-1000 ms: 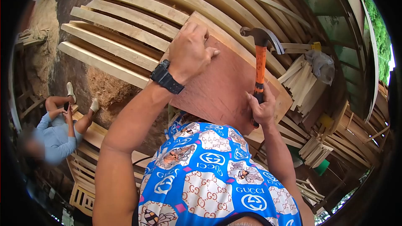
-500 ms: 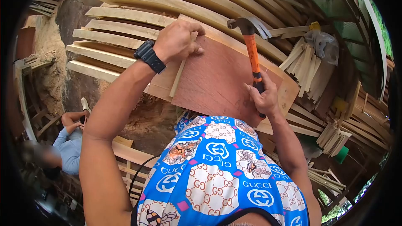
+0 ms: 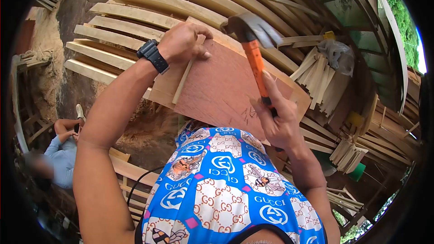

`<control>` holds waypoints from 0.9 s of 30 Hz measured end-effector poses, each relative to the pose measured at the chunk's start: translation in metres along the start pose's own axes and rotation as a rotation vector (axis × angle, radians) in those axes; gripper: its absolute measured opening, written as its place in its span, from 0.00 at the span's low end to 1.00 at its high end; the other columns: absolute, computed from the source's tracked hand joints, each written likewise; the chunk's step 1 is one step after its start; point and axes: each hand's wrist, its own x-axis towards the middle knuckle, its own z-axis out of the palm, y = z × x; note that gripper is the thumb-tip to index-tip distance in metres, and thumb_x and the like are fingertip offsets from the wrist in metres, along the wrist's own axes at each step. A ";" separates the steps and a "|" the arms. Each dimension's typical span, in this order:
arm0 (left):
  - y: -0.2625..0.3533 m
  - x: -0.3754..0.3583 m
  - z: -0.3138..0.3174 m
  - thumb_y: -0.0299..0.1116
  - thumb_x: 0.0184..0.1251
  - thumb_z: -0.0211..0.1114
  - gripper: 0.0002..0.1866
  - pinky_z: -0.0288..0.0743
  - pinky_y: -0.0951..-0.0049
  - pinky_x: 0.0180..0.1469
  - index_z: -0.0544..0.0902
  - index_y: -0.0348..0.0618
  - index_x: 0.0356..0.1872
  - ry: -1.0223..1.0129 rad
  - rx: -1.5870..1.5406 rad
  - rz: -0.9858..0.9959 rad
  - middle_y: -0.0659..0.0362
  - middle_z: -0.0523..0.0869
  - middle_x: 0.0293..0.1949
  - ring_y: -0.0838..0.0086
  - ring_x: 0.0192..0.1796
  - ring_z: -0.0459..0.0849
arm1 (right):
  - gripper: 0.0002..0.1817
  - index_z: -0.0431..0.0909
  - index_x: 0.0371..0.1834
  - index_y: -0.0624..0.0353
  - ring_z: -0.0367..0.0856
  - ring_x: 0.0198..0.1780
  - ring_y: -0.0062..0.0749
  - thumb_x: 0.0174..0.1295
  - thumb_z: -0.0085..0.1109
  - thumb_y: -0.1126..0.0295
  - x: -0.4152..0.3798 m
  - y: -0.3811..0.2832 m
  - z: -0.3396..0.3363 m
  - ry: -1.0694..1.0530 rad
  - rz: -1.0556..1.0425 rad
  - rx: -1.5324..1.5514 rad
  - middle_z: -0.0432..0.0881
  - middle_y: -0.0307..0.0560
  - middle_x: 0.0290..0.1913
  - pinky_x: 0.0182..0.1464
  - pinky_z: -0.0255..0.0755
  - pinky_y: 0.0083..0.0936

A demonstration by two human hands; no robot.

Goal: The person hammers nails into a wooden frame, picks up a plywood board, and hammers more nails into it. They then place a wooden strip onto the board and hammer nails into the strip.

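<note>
My left hand, with a black watch on its wrist, is closed at the top left corner of a reddish-brown board. Its fingertips pinch around a thin wooden strip along the board's left edge; whether they also hold something small is hidden. In my right hand is a hammer with an orange and black handle, raised over the board with its head up and left. Several small dark nails lie on the board near that hand. A paler wooden panel shows under the board.
Long wooden planks lie in rows beyond the board. Bundles of thin sticks and a clear plastic bag are at the right. A person in a blue top sits at the lower left. Sawdust covers the ground at left.
The hammer has risen toward the camera and shifted left, with my right hand around its handle. More nails show on the board. My left hand stays at the strip; the whole view has shifted slightly.
</note>
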 end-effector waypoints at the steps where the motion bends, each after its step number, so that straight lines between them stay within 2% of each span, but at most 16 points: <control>1: 0.000 0.001 -0.001 0.39 0.46 0.88 0.28 0.77 0.66 0.37 0.91 0.46 0.51 -0.016 0.006 -0.012 0.56 0.85 0.30 0.69 0.32 0.82 | 0.40 0.64 0.84 0.56 0.79 0.25 0.30 0.68 0.67 0.79 -0.005 -0.002 -0.001 -0.007 0.002 -0.003 0.80 0.49 0.28 0.32 0.75 0.28; 3: 0.002 0.000 -0.002 0.40 0.45 0.88 0.28 0.77 0.66 0.38 0.91 0.47 0.51 -0.031 0.010 -0.027 0.55 0.86 0.31 0.68 0.33 0.82 | 0.40 0.64 0.83 0.56 0.78 0.24 0.32 0.67 0.68 0.79 -0.011 -0.003 -0.002 0.045 -0.120 0.007 0.81 0.51 0.29 0.31 0.75 0.29; 7: 0.009 -0.001 -0.006 0.40 0.45 0.88 0.30 0.79 0.65 0.40 0.91 0.44 0.53 -0.061 0.022 -0.061 0.54 0.87 0.32 0.67 0.34 0.83 | 0.39 0.67 0.82 0.56 0.78 0.24 0.33 0.66 0.68 0.80 -0.008 0.027 0.023 0.057 -0.095 -0.047 0.80 0.52 0.29 0.31 0.75 0.30; 9: 0.008 0.004 -0.005 0.39 0.45 0.88 0.30 0.79 0.65 0.40 0.91 0.43 0.54 -0.066 0.052 -0.042 0.54 0.87 0.33 0.67 0.35 0.83 | 0.39 0.68 0.81 0.56 0.78 0.24 0.33 0.65 0.69 0.81 0.001 0.033 0.023 -0.085 0.111 -0.002 0.81 0.53 0.30 0.31 0.75 0.30; 11: 0.000 0.002 0.004 0.40 0.45 0.89 0.31 0.78 0.65 0.40 0.91 0.42 0.54 0.019 -0.006 0.038 0.54 0.86 0.32 0.67 0.35 0.83 | 0.38 0.69 0.81 0.54 0.80 0.25 0.35 0.66 0.68 0.81 -0.004 0.023 0.020 -0.066 0.113 0.018 0.82 0.54 0.31 0.31 0.76 0.31; 13: -0.001 -0.002 0.004 0.40 0.44 0.89 0.31 0.77 0.65 0.39 0.91 0.43 0.54 0.017 -0.030 0.006 0.55 0.86 0.31 0.67 0.34 0.83 | 0.38 0.67 0.82 0.52 0.82 0.26 0.36 0.67 0.67 0.80 -0.010 0.015 0.020 0.111 -0.111 0.032 0.82 0.56 0.31 0.31 0.76 0.31; 15: 0.006 -0.003 -0.001 0.40 0.44 0.89 0.31 0.77 0.65 0.39 0.91 0.44 0.54 -0.008 0.038 -0.038 0.54 0.86 0.32 0.66 0.34 0.83 | 0.39 0.66 0.83 0.50 0.84 0.28 0.37 0.67 0.66 0.80 -0.010 0.020 0.026 0.162 -0.176 0.023 0.84 0.58 0.33 0.33 0.78 0.30; 17: 0.008 -0.002 -0.006 0.40 0.44 0.89 0.31 0.77 0.65 0.39 0.91 0.44 0.54 -0.062 -0.001 -0.084 0.54 0.86 0.31 0.67 0.34 0.83 | 0.40 0.66 0.83 0.51 0.85 0.30 0.38 0.66 0.67 0.81 -0.009 0.043 0.039 -0.009 -0.031 -0.063 0.86 0.58 0.36 0.35 0.79 0.28; 18: 0.004 -0.001 -0.002 0.40 0.44 0.89 0.31 0.77 0.64 0.38 0.91 0.44 0.53 -0.045 0.011 -0.042 0.54 0.85 0.30 0.67 0.33 0.82 | 0.39 0.67 0.82 0.52 0.85 0.29 0.40 0.66 0.67 0.81 -0.005 0.048 0.041 -0.075 0.123 0.004 0.86 0.58 0.36 0.36 0.79 0.28; 19: -0.001 0.003 0.000 0.41 0.44 0.89 0.30 0.77 0.64 0.37 0.91 0.44 0.52 -0.020 0.027 -0.001 0.54 0.84 0.29 0.67 0.33 0.82 | 0.39 0.67 0.82 0.52 0.85 0.29 0.40 0.66 0.67 0.81 -0.001 0.049 0.039 -0.067 0.105 -0.004 0.86 0.58 0.36 0.36 0.79 0.28; 21: 0.003 -0.001 0.000 0.40 0.44 0.89 0.29 0.77 0.64 0.37 0.91 0.45 0.51 0.013 -0.011 0.029 0.54 0.84 0.28 0.66 0.32 0.83 | 0.40 0.67 0.82 0.48 0.83 0.28 0.40 0.66 0.66 0.81 0.000 0.042 0.039 0.075 -0.127 -0.013 0.83 0.59 0.33 0.35 0.78 0.30; 23: 0.008 -0.002 -0.007 0.40 0.43 0.89 0.29 0.77 0.64 0.38 0.91 0.45 0.50 -0.032 -0.006 -0.084 0.54 0.85 0.30 0.65 0.33 0.84 | 0.40 0.67 0.82 0.48 0.82 0.27 0.41 0.66 0.66 0.80 -0.003 0.031 0.036 0.122 -0.178 -0.004 0.83 0.58 0.31 0.34 0.78 0.31; 25: 0.002 -0.001 -0.005 0.40 0.43 0.89 0.29 0.77 0.64 0.38 0.91 0.45 0.51 -0.021 -0.004 -0.064 0.54 0.84 0.29 0.66 0.33 0.83 | 0.40 0.66 0.83 0.47 0.81 0.25 0.41 0.67 0.66 0.79 -0.004 0.031 0.037 0.175 -0.225 -0.004 0.82 0.58 0.30 0.33 0.78 0.32; 27: -0.008 0.006 0.004 0.40 0.43 0.89 0.30 0.77 0.65 0.38 0.91 0.44 0.51 -0.006 0.002 -0.021 0.54 0.84 0.29 0.67 0.33 0.83 | 0.39 0.67 0.83 0.48 0.81 0.24 0.39 0.67 0.67 0.78 -0.001 0.048 0.042 -0.048 0.112 -0.046 0.83 0.55 0.27 0.32 0.77 0.32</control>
